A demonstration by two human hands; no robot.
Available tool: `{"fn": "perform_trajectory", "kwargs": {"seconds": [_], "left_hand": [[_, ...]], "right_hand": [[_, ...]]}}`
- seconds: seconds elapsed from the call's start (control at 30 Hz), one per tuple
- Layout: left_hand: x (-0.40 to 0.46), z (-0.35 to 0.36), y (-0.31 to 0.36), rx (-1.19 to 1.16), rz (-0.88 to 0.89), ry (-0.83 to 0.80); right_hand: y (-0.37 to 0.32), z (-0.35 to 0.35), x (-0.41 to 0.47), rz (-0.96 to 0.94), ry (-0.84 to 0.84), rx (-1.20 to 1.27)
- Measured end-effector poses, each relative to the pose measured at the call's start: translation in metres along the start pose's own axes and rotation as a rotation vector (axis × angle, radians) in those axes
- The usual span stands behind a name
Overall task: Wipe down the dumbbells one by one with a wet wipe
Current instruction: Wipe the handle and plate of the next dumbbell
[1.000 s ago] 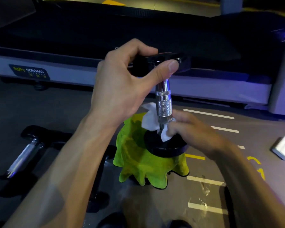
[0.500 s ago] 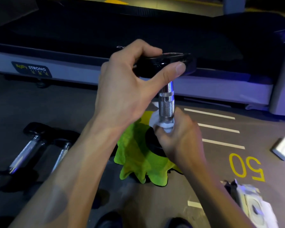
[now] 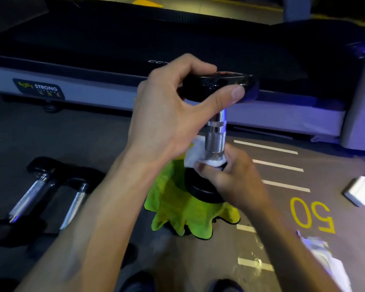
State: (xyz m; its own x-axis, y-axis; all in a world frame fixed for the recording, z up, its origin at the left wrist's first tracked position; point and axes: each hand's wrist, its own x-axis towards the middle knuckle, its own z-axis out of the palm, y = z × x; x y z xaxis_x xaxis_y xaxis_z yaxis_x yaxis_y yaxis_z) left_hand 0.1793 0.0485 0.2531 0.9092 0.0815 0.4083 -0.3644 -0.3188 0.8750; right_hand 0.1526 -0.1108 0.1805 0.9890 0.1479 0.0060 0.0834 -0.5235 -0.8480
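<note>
Dumbbell (image 3: 216, 131) upright on green cloth (image 3: 177, 209) | left hand (image 3: 173, 114) grips top head | right hand (image 3: 232, 175) pinches wipe (image 3: 195, 153) round handle base

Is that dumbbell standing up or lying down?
Upright: the dumbbell stands on one end, the left hand gripping its top.

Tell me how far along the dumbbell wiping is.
In hand: the left hand grips the top head of an upright dumbbell standing on a green cloth, while the right hand holds a wipe round the base of its handle. Two more dumbbells lie on the floor at left; whether they are wiped cannot be told, so at least this one remains unfinished.
</note>
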Motion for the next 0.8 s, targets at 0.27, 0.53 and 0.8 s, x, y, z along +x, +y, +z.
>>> {"fn": "perform_trajectory", "kwargs": {"seconds": [0.27,0.53,0.8], "left_hand": [[0.005,-0.006,-0.007,0.029,0.016,0.033],[0.004,0.001,-0.002,0.045,0.011,0.039],[0.006,0.008,0.0,0.067,0.015,0.042]], "right_hand": [[-0.016,0.001,-0.062,-0.124,0.094,-0.554],[-0.013,0.021,-0.076,-0.228,0.278,-0.852],[0.002,0.023,-0.079,-0.387,0.277,-0.835]]}}
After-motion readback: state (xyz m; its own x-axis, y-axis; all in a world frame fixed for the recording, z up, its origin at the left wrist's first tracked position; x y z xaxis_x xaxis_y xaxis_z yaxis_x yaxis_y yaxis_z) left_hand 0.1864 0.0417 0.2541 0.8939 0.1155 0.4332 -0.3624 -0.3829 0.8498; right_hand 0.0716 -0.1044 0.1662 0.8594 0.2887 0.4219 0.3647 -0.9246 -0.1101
